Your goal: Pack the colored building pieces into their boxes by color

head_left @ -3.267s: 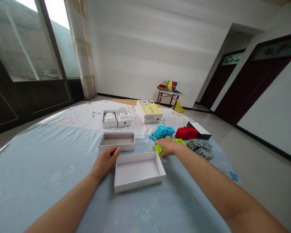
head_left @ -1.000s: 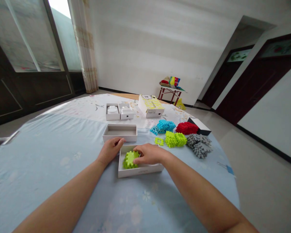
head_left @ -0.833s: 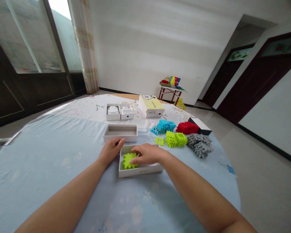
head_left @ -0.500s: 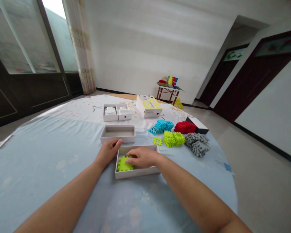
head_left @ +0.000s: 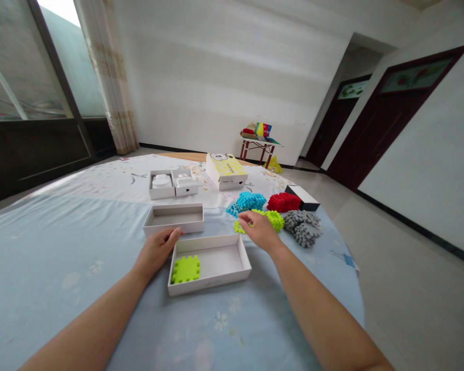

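Observation:
My left hand (head_left: 154,251) lies on the cloth at the left end of the front white box (head_left: 226,277). Its fingers are loosely bent and reach between that box and the white tray-like box (head_left: 191,225) behind it; no object shows in them. In the front box's left end sits a flat lime-green interlocking block (head_left: 186,269) with notched edges. My right hand (head_left: 261,231) is over the lime-green pile (head_left: 275,220), thumb and fingers apart, beside a small lime-green piece (head_left: 238,227). The hand partly hides both.
Heaps of blue (head_left: 249,202), red (head_left: 283,202) and grey blocks (head_left: 303,226) lie at right, by a black-and-white box (head_left: 304,198). Farther back are two small white boxes (head_left: 162,194) with white contents and a yellow-white carton (head_left: 232,181). A blue clip-like item (head_left: 348,259) lies near the right edge.
My right hand has left the front box and moved right and away from me to the lime-green pile. The lime-green block stays in the box. My left hand keeps its place; the view has shifted.

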The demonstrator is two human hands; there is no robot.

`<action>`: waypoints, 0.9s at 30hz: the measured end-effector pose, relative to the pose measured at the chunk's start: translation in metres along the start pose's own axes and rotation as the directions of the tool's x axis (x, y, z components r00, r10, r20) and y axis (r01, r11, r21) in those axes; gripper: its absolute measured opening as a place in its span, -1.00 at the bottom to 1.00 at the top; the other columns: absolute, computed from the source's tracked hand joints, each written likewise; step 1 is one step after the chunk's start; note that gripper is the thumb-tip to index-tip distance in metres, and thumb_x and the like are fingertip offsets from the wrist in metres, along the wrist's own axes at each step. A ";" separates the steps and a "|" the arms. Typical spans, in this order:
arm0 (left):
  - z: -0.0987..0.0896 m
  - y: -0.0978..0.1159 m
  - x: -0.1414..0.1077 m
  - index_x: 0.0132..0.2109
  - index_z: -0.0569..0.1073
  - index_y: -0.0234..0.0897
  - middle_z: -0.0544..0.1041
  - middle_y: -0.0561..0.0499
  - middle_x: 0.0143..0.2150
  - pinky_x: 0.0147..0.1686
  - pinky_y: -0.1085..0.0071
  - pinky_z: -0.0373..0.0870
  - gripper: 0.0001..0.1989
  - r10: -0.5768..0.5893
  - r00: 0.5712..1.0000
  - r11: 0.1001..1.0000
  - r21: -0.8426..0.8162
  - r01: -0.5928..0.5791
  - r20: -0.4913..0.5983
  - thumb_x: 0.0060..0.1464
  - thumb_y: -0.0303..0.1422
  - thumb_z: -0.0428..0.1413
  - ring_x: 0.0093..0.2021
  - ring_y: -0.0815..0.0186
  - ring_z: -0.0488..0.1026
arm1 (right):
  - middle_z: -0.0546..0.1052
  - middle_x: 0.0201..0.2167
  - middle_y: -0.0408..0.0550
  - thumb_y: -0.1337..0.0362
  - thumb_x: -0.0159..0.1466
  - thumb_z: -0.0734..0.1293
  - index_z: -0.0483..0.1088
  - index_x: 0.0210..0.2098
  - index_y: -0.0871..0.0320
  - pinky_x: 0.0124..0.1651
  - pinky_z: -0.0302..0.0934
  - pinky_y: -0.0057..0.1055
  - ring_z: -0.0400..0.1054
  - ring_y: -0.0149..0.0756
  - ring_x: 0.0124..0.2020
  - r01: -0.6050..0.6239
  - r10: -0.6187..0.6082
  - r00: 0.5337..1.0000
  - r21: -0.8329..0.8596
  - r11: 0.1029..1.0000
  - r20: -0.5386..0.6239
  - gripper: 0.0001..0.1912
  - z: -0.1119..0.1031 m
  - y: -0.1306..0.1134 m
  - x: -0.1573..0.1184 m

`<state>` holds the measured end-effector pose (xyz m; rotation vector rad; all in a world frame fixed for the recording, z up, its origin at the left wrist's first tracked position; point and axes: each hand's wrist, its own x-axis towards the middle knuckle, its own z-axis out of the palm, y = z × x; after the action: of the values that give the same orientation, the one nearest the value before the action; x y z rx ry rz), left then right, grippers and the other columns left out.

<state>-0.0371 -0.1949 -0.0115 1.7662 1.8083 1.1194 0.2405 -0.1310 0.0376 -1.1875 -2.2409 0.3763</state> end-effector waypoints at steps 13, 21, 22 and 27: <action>0.001 0.000 -0.003 -0.26 0.50 -0.32 0.54 0.03 -0.45 -0.44 0.45 0.29 -0.50 -0.047 0.999 0.999 -0.026 0.047 -0.004 0.06 -0.04 -0.16 -0.40 0.24 0.44 | 0.44 -0.08 0.06 0.34 0.07 0.23 0.37 -0.11 0.11 0.12 -0.42 0.06 -0.01 -0.03 0.13 0.179 0.106 0.902 -0.587 0.790 0.418 -0.63 0.016 0.017 0.031; 0.001 0.002 -0.004 -0.25 0.50 -0.33 0.51 0.03 -0.49 -0.46 0.46 0.26 -0.50 -0.051 0.999 0.997 -0.050 0.051 0.007 0.06 -0.05 -0.16 -0.42 0.25 0.41 | 0.42 -0.10 0.09 0.24 0.00 0.31 0.31 -0.03 0.08 0.12 -0.34 0.06 0.11 0.00 0.04 0.101 0.137 0.931 -0.598 0.795 0.339 -0.50 0.014 0.018 0.036; 0.001 0.003 -0.004 -0.24 0.50 -0.32 0.50 0.04 -0.50 -0.46 0.46 0.25 -0.50 -0.053 0.999 0.997 -0.053 0.054 0.011 0.06 -0.05 -0.16 -0.43 0.26 0.40 | 0.40 -0.10 0.09 0.22 0.01 0.32 0.29 0.00 0.08 0.12 -0.32 0.05 0.13 -0.01 0.03 0.066 0.124 0.953 -0.587 0.807 0.277 -0.47 0.012 0.017 0.035; 0.001 0.004 -0.004 -0.29 0.50 -0.32 0.46 0.05 -0.54 -0.46 0.46 0.24 -0.52 -0.039 0.999 0.999 -0.037 0.040 0.006 0.07 -0.05 -0.16 -0.46 0.28 0.38 | 0.33 -0.04 0.12 0.21 0.08 0.27 0.18 0.08 0.20 0.06 -0.01 -0.24 0.17 -0.15 0.00 0.064 -0.062 0.998 -0.280 0.958 0.016 -0.44 0.000 -0.014 0.021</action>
<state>-0.0333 -0.1989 -0.0102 1.7036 1.7994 1.1244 0.2220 -0.1213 0.0522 -1.2510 -2.3886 0.0358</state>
